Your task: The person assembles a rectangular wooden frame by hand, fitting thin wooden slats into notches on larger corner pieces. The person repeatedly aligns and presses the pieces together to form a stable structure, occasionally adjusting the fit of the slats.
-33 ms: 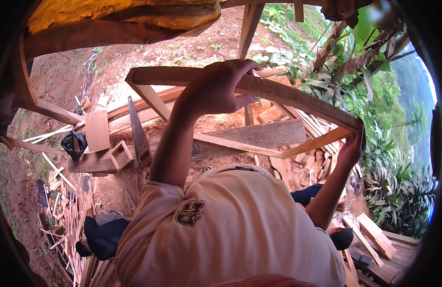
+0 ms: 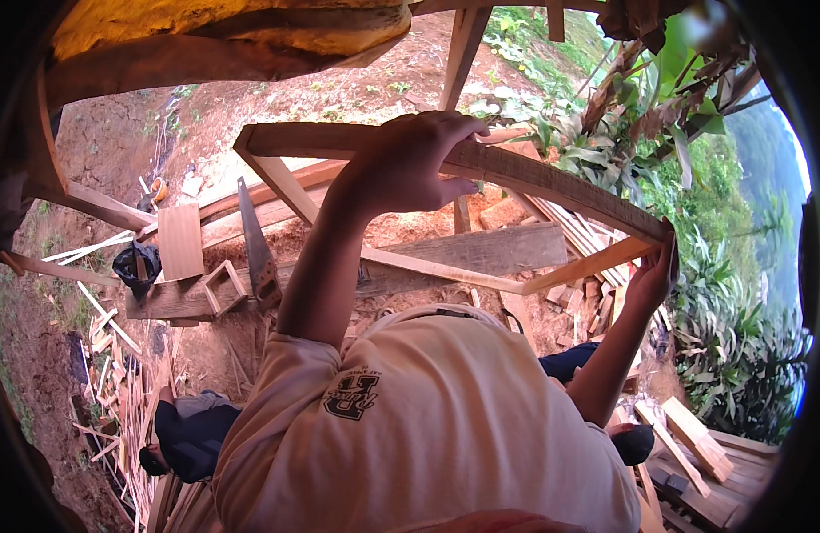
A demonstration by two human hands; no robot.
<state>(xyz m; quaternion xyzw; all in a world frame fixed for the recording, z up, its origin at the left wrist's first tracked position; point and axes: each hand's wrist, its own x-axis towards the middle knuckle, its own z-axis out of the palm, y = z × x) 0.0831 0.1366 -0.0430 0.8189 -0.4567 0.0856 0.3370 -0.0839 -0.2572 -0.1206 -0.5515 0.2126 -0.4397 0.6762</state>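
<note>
I hold up a four-sided wooden frame [image 2: 561, 186], made of joined lengths of sawn timber, in front of my chest. My left hand [image 2: 410, 164] grips its long far bar near the middle, with the thumb on the near side and the fingers over the far side. At the frame's right corner, my right hand [image 2: 654, 275] closes round the joint; part of its fingers is hidden behind the wood. Beyond my left forearm a handsaw [image 2: 254, 240] leans upright by a weathered plank [image 2: 481, 253], apart from both hands.
A small wooden box frame [image 2: 225, 289], a flat board [image 2: 180, 242] and a black bag [image 2: 137, 269] sit at the plank's left end. One person [image 2: 192, 435] is at lower left, another [image 2: 632, 441] at lower right. Wood strips [image 2: 143, 417] litter the ground. Yellow sheeting [image 2: 223, 44] hangs overhead.
The fingers and thumb of my left hand have shifted very slightly on the bar. The frame and my right hand stay in place.
</note>
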